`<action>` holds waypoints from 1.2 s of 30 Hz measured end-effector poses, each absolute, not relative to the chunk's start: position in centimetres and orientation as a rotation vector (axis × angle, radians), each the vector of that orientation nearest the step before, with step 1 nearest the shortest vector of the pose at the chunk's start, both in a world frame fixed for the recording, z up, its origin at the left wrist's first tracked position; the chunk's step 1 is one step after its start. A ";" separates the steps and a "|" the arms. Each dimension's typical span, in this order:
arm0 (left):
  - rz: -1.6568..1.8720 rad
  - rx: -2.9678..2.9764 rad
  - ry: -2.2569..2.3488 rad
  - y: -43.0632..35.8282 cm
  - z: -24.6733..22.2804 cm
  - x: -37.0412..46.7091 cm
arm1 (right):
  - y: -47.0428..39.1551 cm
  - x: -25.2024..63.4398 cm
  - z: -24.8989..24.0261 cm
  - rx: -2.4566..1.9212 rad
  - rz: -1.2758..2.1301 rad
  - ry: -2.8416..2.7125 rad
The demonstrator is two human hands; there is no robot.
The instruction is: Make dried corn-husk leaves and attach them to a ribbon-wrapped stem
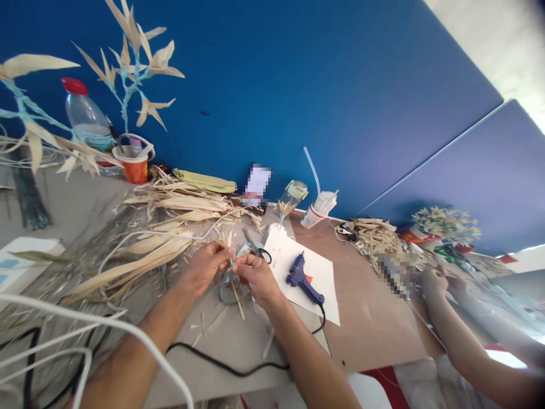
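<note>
My left hand (209, 266) pinches the base of a small pale husk flower (227, 240) near the middle of the table. Close against it, my right hand (256, 274) has its fingertips pressed together on light blue tape (228, 277) at the flower's stem. The tape hangs in a loop beneath both hands. Scissors (255, 245) with black handles lie just behind my right hand. Dry corn husks (157, 241) are spread to the left. A blue glue gun (303, 278) rests on white paper (326, 278) to the right.
A red cup (135, 170) and a bottle (85, 113) stand at the back left, near husk-flower branches (126, 79). Behind the paper are a jar (293, 193) and a white cup (315, 215). A black cable (230, 368) crosses the front. Another person's hands (438, 282) work at right.
</note>
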State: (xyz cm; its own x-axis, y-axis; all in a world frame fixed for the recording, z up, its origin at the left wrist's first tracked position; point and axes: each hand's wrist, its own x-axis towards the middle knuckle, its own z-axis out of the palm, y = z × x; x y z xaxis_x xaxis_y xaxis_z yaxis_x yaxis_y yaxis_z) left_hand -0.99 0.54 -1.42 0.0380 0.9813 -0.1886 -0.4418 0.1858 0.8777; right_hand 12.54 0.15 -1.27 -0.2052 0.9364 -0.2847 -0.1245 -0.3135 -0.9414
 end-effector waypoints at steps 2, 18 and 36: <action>1.287 0.772 1.034 0.6 -1.5 -0.7 | 0.0 12.4 -1.2 -1.234 1.643 -1.064; 1.089 0.628 0.628 0.0 -1.2 -1.0 | 0.0 13.1 -0.9 -1.206 1.731 -1.089; 1.020 0.761 0.856 0.3 -1.5 -1.6 | 0.1 13.1 -1.4 -1.063 1.917 -0.987</action>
State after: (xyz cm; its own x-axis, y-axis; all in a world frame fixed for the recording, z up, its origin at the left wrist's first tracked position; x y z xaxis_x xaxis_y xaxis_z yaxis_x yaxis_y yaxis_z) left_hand -1.64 0.28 -1.47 0.2740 0.9312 -0.2404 -0.3981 0.3373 0.8531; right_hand 13.11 0.08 -1.36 -0.4002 0.8519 -0.3378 -0.2198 -0.4470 -0.8671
